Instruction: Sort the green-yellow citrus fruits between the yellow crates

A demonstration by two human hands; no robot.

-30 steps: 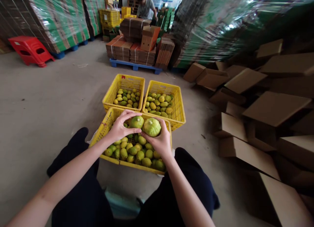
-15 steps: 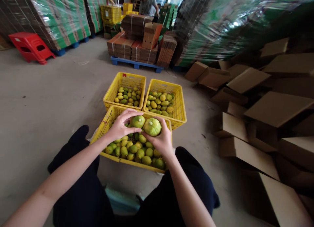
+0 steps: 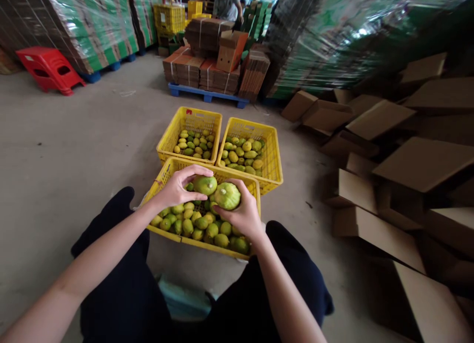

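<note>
Our left hand [image 3: 177, 189] grips one green fruit [image 3: 205, 184]. Our right hand [image 3: 242, 214] grips another fruit [image 3: 226, 195], above the near yellow crate [image 3: 163, 177].

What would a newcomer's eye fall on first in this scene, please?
Probably the two hands at the centre, the left hand and right hand, each holding a green fruit over the nearest yellow crate. Next come two more fruit-filled crates just beyond, then the red stool at far left.

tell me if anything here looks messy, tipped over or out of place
Yes. The cardboard boxes on the right lie in a loose, tilted heap, not stacked like the bundles on the blue pallet. The red stool lies on its side. The three yellow crates sit upright, nothing spilled.
</note>
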